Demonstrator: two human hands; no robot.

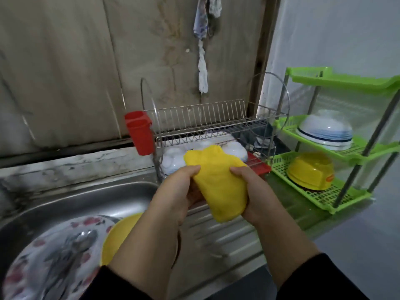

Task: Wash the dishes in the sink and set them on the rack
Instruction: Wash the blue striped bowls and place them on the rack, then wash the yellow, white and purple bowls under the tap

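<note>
Yellow and soft-looking, a cloth (218,185) is held at the centre of the frame, over the ribbed steel drainboard (218,237). The left hand (175,191) grips its left edge, thumb on top; the right hand (253,191) grips its right edge, fingers curled behind. The cloth's long axis runs from upper left to lower right between the two hands, its loose lower end hanging below the right hand.

The dishes lie down and to the left of the grip. In the steel sink (86,191), at the lower left of the frame, a flowered plate (49,256) carries what looks like a spoon (75,241), and a yellow dish (116,237) sits just beside it, partly hidden by the left forearm. The left hand is the nearer one to them; reaching them would likely mean swinging the cloth down and leftward.

Just behind the hands stands a wire rack (207,122), with white bowls (173,159) upturned on its lower level and a red cup (138,135) hung at its left end. At the right edge a green shelf (324,169) holds an upturned striped bowl (324,131) and a yellow box (309,169). Rags (203,61) hang on the wall at top centre.
</note>
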